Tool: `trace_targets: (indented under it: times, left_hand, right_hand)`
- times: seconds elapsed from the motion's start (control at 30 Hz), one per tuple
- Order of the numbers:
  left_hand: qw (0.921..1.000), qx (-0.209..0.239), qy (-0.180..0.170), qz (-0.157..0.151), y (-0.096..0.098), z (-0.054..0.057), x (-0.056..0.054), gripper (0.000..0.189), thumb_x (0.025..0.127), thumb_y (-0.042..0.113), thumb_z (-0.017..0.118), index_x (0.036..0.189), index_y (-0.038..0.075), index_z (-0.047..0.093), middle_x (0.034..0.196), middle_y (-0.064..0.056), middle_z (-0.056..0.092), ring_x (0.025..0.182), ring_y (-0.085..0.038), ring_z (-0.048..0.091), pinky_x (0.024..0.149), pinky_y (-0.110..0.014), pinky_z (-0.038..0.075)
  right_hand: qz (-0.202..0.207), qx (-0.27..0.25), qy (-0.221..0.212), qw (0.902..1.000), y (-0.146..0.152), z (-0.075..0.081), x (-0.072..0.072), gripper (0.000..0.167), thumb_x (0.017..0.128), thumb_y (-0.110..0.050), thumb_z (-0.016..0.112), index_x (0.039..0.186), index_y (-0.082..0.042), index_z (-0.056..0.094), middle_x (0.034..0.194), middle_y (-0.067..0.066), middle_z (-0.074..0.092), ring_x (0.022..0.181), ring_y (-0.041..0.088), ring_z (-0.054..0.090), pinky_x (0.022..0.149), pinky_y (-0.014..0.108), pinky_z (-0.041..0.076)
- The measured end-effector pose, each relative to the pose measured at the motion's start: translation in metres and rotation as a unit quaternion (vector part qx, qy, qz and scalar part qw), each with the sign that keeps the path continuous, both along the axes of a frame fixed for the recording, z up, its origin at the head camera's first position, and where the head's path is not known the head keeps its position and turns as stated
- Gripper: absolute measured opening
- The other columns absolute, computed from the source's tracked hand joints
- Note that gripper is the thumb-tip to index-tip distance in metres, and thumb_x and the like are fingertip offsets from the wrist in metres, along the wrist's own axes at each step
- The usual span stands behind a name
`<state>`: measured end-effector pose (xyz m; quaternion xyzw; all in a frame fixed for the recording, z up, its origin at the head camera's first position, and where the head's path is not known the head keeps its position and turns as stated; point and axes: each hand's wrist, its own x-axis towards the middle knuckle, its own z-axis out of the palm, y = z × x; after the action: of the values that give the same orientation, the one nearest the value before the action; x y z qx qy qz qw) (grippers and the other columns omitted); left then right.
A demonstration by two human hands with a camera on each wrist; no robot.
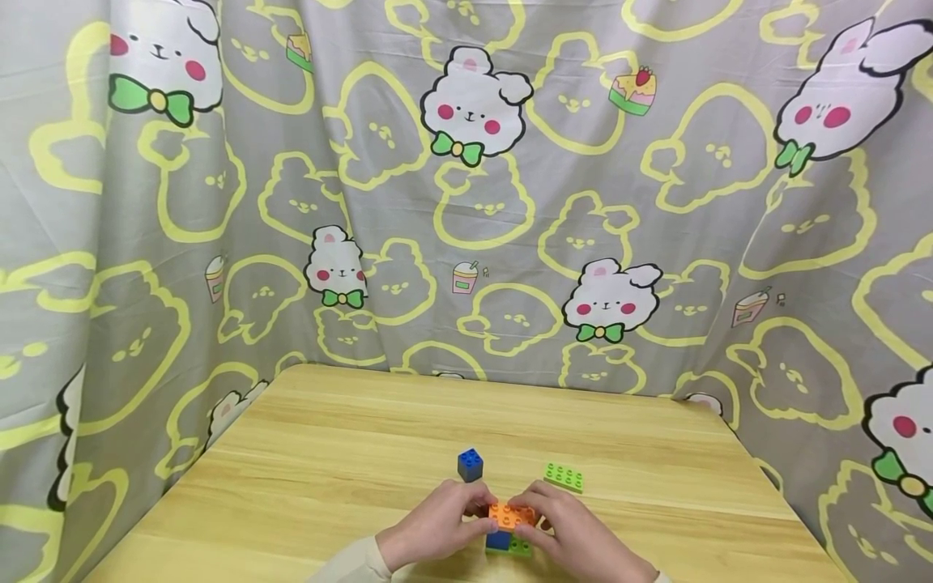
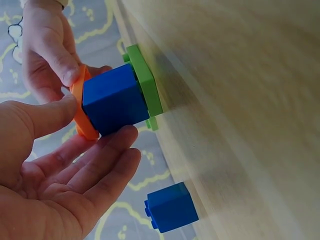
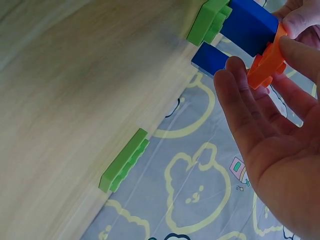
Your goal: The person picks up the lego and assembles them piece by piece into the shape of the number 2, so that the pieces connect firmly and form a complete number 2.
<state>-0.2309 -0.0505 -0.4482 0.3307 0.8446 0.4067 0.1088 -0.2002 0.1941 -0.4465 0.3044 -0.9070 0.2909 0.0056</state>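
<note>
Currently I have the orange block (image 1: 506,514) perched on top of the lower blue block (image 2: 115,97), with one end reaching out past it to the right. The left hand (image 1: 440,522) pinches the orange block at its left end, and the right hand (image 1: 576,530) pinches its right end, so both sets of fingers are grasping the same piece, thumbs on the near side. Directly below the orange block, the lower blue block stands on the green base (image 2: 147,80); a few of the base's studs show bare under the overhang.

By my reading, the stack is well under way: base and blue layer are joined, and the orange layer is being placed or pressed on. I can't tell from my feeds whether it is fully seated.

Beyond the orange block and a little to its left, the spare blue block (image 1: 470,465) stands alone, studs up. Beyond the orange block to its right, the green plate (image 1: 564,477) lies flat on the counter (image 1: 291,470). Both are apart from the stack, so I'd judge these two are what is left, if they belong to the build. Farthest behind the orange block hangs the patterned curtain (image 1: 503,251).
</note>
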Motion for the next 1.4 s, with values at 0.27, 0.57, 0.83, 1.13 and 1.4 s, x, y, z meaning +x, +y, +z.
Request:
trace_targets:
  times: [0.27,0.57,0.83,1.13,1.4]
  left_hand:
    - [1.0000,0.003,0.003,0.000,0.0006,-0.0005,0.0001,0.015,0.096,0.019,0.074,0.108,0.011,0.073,0.097,0.010,0.073,0.087,0.002,0.066,0.079,-0.017,0.055]
    - [1.0000,0.004,-0.003,-0.001,0.0006,0.0006,0.0010,0.013,0.096,0.018,0.074,0.106,0.011,0.072,0.098,0.009,0.073,0.088,0.001,0.066,0.079,-0.018,0.055]
    - [1.0000,0.004,-0.005,0.001,0.0008,0.0019,0.0015,0.014,0.096,0.018,0.073,0.108,0.010,0.073,0.098,0.008,0.074,0.088,0.001,0.067,0.079,-0.018,0.056]
    - [0.9999,0.008,-0.005,0.004,0.0008,0.0009,0.0025,0.014,0.095,0.017,0.074,0.106,0.010,0.073,0.095,0.009,0.073,0.086,0.001,0.067,0.078,-0.018,0.055]
    - [0.9999,0.012,-0.010,0.004,0.0009,0.0007,0.0020,0.013,0.095,0.017,0.074,0.106,0.010,0.074,0.094,0.009,0.073,0.085,0.001,0.066,0.078,-0.018,0.055]
  right_hand:
    - [0.001,0.001,-0.001,1.0000,0.0005,-0.0004,-0.0003,0.038,0.102,-0.049,0.059,0.123,-0.020,0.072,0.109,-0.015,0.062,0.095,-0.002,0.058,0.078,0.028,0.056]
    - [0.002,0.002,0.002,1.0000,0.0009,-0.0008,0.0002,0.036,0.102,-0.046,0.060,0.124,-0.019,0.071,0.109,-0.015,0.062,0.095,-0.002,0.057,0.077,0.026,0.055]
    - [0.003,-0.001,0.002,1.0000,0.0003,0.0002,0.0000,0.037,0.102,-0.047,0.060,0.124,-0.019,0.072,0.110,-0.015,0.063,0.095,-0.002,0.058,0.077,0.027,0.056]
    - [0.006,-0.004,-0.011,0.9999,-0.0007,0.0007,-0.0005,0.036,0.100,-0.044,0.063,0.124,-0.018,0.072,0.109,-0.014,0.063,0.093,-0.002,0.057,0.075,0.026,0.054]
    - [0.000,-0.009,-0.021,0.9997,0.0005,-0.0008,-0.0020,0.036,0.100,-0.044,0.063,0.124,-0.019,0.072,0.108,-0.015,0.063,0.093,-0.002,0.057,0.076,0.025,0.053]
